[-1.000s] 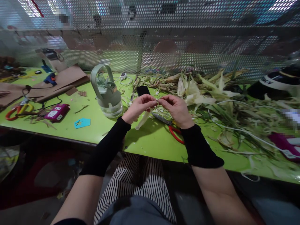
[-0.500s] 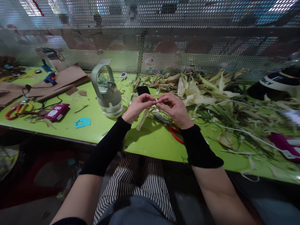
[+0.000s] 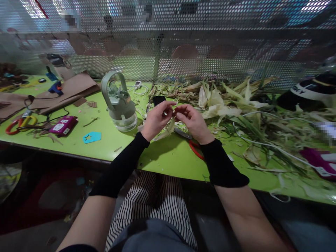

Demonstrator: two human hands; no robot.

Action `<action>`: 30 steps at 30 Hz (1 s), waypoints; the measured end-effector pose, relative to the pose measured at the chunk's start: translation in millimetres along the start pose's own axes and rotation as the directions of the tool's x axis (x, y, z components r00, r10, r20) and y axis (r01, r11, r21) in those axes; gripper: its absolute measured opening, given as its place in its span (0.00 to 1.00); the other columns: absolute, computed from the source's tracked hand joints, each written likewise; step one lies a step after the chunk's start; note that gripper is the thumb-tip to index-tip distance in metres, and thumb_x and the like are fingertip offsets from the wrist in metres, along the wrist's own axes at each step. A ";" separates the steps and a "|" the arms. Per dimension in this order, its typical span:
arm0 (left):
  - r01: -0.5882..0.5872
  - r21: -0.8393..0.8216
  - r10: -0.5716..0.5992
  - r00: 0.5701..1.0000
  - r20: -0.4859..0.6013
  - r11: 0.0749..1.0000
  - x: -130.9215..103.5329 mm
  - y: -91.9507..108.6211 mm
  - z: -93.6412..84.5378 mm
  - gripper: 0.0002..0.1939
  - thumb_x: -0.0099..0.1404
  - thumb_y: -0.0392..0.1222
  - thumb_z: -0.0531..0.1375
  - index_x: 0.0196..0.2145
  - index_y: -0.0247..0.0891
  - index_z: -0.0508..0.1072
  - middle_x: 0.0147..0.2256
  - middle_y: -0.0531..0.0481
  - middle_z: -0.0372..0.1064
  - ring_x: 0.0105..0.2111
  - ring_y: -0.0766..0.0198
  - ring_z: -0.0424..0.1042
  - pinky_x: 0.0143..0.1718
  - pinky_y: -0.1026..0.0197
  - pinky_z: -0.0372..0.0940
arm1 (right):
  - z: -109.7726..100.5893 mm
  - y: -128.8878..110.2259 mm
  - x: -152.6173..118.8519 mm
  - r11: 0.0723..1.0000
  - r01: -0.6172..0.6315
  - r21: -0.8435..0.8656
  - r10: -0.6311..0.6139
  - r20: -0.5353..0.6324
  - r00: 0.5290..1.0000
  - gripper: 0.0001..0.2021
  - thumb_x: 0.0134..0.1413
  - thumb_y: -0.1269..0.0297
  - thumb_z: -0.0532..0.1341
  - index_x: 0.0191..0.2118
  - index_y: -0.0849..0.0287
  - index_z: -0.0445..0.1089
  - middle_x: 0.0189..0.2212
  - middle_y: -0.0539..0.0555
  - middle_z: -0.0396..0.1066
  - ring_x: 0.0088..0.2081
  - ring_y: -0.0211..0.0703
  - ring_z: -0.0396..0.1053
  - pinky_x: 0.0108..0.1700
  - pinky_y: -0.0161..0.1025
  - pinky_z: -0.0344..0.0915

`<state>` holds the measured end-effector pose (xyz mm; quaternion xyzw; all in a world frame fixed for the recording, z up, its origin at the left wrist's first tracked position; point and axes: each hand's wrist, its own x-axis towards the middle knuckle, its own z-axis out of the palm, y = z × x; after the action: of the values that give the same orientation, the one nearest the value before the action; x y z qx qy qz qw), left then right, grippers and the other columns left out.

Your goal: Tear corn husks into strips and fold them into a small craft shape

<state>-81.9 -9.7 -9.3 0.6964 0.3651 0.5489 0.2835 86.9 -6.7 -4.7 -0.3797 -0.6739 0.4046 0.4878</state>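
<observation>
Between my hands, just above the green table, hangs a pale strip of corn husk (image 3: 169,128). My left hand (image 3: 157,120) is closed on it, thumb and fingers pinched, with the index finger stretched out over the top. My right hand (image 3: 194,122) faces it with curled fingers, its tips pinching at the strip's upper end; the exact contact is small and partly hidden. Below the right hand lie red-handled scissors (image 3: 196,149), blades pointing left under the fingers. A dark phone (image 3: 159,100) lies just behind my left hand.
A green water bottle (image 3: 122,108) stands left of my hands. Heaped corn husks (image 3: 223,101) cover the right, crossed by a white cable (image 3: 262,141). Leftward lie a purple power strip (image 3: 63,126), a blue paper tag (image 3: 91,137) and more scissors (image 3: 22,124). Perforated metal mesh (image 3: 136,52) rises behind.
My left hand has turned and its index finger has lifted away from the right fingertips. The husk strip has swung and bent; my hands stay close together.
</observation>
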 end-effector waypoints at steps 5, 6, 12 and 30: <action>-0.025 0.051 0.025 1.000 0.005 0.998 0.5 -3.1 1.4 0.11 0.65 0.31 0.60 0.44 0.39 0.76 0.41 0.47 0.74 0.39 0.64 0.72 0.44 0.63 0.64 | -0.9 0.1 1.1 0.997 -0.073 0.030 0.073 0.011 0.997 0.09 0.52 0.56 0.69 0.35 0.55 0.76 0.29 0.49 0.73 0.30 0.39 0.68 0.38 0.41 0.70; -0.025 0.060 0.025 1.000 0.001 0.998 1.0 -4.2 1.3 0.08 0.65 0.32 0.61 0.42 0.39 0.76 0.40 0.47 0.73 0.39 0.64 0.72 0.44 0.63 0.64 | -0.5 -0.1 0.9 0.997 -0.077 0.027 0.076 0.010 0.997 0.09 0.50 0.57 0.69 0.34 0.56 0.76 0.28 0.48 0.72 0.29 0.38 0.66 0.36 0.40 0.69; -0.030 0.067 0.029 0.999 0.016 0.997 3.0 -10.1 0.6 0.03 0.67 0.37 0.62 0.35 0.38 0.76 0.35 0.48 0.71 0.38 0.63 0.71 0.41 0.63 0.64 | -0.5 -2.0 0.4 0.999 -0.051 -0.004 0.051 -0.048 0.998 0.09 0.48 0.59 0.70 0.32 0.56 0.73 0.25 0.46 0.67 0.27 0.35 0.60 0.31 0.37 0.60; -0.057 0.008 0.057 0.998 -0.026 0.998 2.5 -11.9 2.2 0.05 0.68 0.37 0.62 0.33 0.36 0.72 0.29 0.52 0.69 0.30 0.69 0.68 0.33 0.66 0.62 | -3.7 -9.0 -0.4 1.000 -0.004 -0.024 0.000 -0.150 0.989 0.08 0.52 0.58 0.67 0.30 0.56 0.72 0.26 0.46 0.67 0.31 0.37 0.63 0.38 0.37 0.63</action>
<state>-81.8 -0.9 -17.9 0.7002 0.3508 0.5647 0.2605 89.5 -9.9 4.1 -0.4155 -0.6397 0.3673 0.5322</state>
